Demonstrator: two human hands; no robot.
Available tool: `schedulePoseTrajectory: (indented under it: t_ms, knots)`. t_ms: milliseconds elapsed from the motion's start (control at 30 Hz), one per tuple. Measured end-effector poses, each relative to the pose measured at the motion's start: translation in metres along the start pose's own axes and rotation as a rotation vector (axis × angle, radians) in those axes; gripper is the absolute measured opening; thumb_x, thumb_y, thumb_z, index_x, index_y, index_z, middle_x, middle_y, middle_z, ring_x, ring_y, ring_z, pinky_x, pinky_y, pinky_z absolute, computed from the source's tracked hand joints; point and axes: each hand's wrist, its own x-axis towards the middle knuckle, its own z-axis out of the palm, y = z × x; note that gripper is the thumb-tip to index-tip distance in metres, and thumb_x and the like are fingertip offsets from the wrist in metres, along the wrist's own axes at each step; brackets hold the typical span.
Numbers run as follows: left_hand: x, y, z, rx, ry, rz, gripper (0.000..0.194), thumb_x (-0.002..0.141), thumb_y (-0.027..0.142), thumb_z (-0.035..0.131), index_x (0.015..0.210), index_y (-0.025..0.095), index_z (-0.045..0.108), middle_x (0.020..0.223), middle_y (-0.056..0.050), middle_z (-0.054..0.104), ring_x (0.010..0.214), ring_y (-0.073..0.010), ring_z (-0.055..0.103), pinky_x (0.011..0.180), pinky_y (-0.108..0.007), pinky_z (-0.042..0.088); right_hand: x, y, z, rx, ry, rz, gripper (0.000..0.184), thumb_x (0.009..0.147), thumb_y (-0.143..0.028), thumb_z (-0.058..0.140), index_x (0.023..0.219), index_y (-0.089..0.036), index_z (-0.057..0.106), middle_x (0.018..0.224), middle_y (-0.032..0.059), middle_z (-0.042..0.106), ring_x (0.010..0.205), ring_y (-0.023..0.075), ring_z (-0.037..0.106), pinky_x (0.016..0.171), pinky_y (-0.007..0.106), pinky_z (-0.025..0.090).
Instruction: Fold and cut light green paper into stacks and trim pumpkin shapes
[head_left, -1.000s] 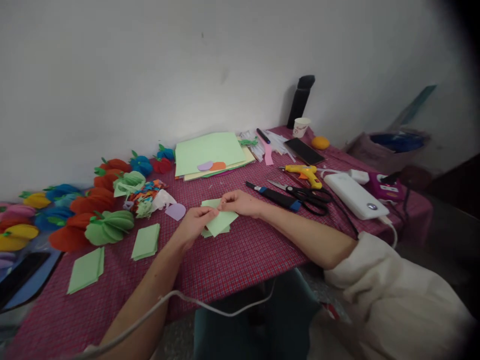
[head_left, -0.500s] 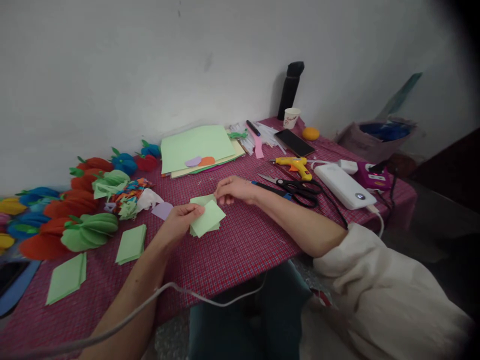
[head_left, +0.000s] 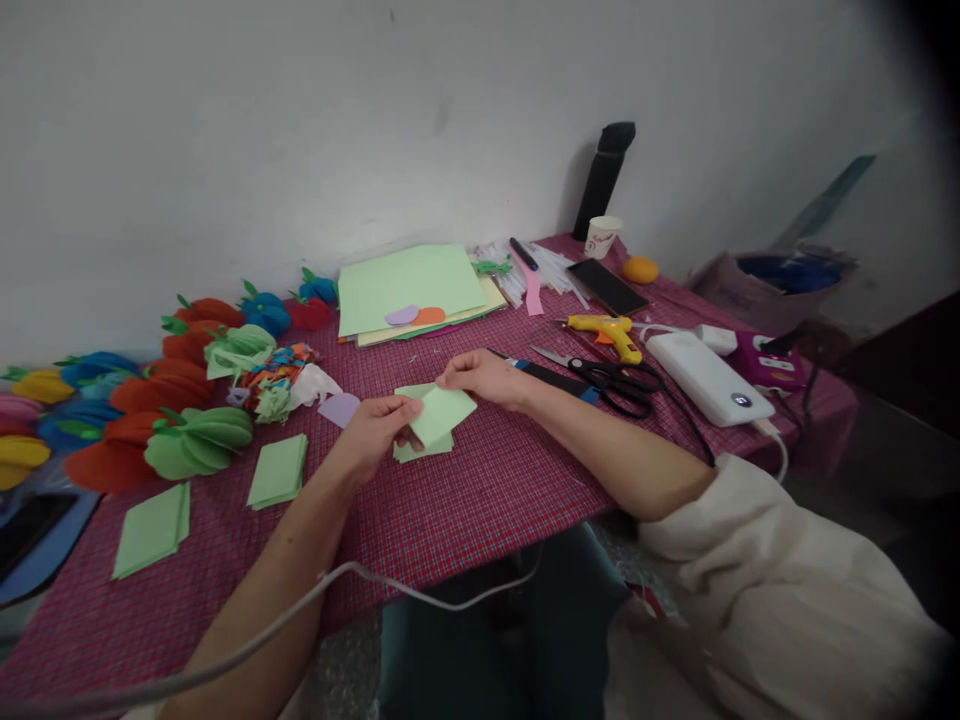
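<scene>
Between my hands is a pale green paper square (head_left: pixel 444 412), tilted above a small pile of green paper squares (head_left: pixel 424 449) on the table. My left hand (head_left: pixel 379 428) pinches its left corner between thumb and fingers. At its upper right edge, my right hand (head_left: pixel 481 376) is closed on the same paper. Whether it is one sheet or a few held together, I cannot tell. Left of my left hand lie two more stacks, a nearer green paper stack (head_left: pixel 277 472) and a farther green paper stack (head_left: pixel 152 531). A purple paper piece (head_left: pixel 340 409) lies just behind my left wrist.
Paper pumpkins (head_left: pixel 199 442) crowd the left side beside paper scraps (head_left: pixel 281 380). Large green sheets (head_left: pixel 412 285) lie against the wall. On the right are scissors (head_left: pixel 611 385), a yellow glue gun (head_left: pixel 606 332), a white power bank (head_left: pixel 709 378) and a phone (head_left: pixel 607 288). A white cable (head_left: pixel 352 568) crosses in front.
My right hand has taken hold of the paper's right edge. The square has been lifted and tilted above the pile. The whole view has shifted slightly.
</scene>
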Motion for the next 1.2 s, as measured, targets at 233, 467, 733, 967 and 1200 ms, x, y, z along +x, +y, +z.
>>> schedulePoseTrajectory:
  t_ms: [233,467,733,967,1200]
  knots:
    - [-0.004,0.007,-0.002,-0.012,0.028,0.042,0.023,0.069,0.032,0.053,0.06,0.012,0.056,0.05,-0.002,0.056,0.041,-0.0092,0.05,0.044,-0.021,0.034,0.002,-0.009,-0.017,0.04,0.039,0.021,0.022,0.063,-0.032,0.061,0.055,-0.013,0.052,0.047,-0.0043,0.047,0.041,0.0049,0.037,0.041,0.02,0.024]
    - [-0.002,0.007,0.002,-0.041,0.145,0.059,0.035,0.071,0.043,0.048,0.076,0.011,0.06,0.063,-0.005,0.061,0.052,-0.0118,0.054,0.045,-0.021,0.035,-0.003,-0.007,-0.004,0.034,-0.003,0.005,0.02,0.064,-0.03,0.06,0.058,-0.013,0.052,0.049,-0.0046,0.047,0.042,0.0049,0.038,0.043,0.019,0.027]
    - [-0.003,0.0,0.007,0.033,0.051,-0.021,0.032,0.068,0.043,0.056,0.077,0.013,0.059,0.061,-0.001,0.058,0.047,-0.0087,0.047,0.043,-0.019,0.033,-0.004,0.005,0.015,-0.006,-0.065,0.01,0.017,0.067,-0.028,0.055,0.058,-0.014,0.051,0.046,-0.0061,0.045,0.041,0.0049,0.037,0.042,0.019,0.026]
    - [0.0,0.003,0.001,0.162,0.091,0.075,0.026,0.069,0.039,0.055,0.065,0.013,0.058,0.049,0.002,0.053,0.044,-0.007,0.043,0.044,-0.019,0.03,0.002,0.002,-0.002,0.012,0.01,-0.01,0.018,0.065,-0.029,0.058,0.057,-0.014,0.053,0.048,-0.0052,0.046,0.042,0.0044,0.034,0.042,0.02,0.024]
    - [-0.001,0.008,-0.007,0.107,0.2,0.128,0.023,0.069,0.032,0.054,0.054,0.014,0.053,0.046,0.002,0.051,0.045,-0.0073,0.045,0.047,-0.019,0.034,0.005,0.001,-0.014,0.142,0.02,0.001,0.017,0.063,-0.027,0.059,0.056,-0.014,0.052,0.049,-0.0051,0.048,0.043,0.0048,0.039,0.042,0.019,0.027]
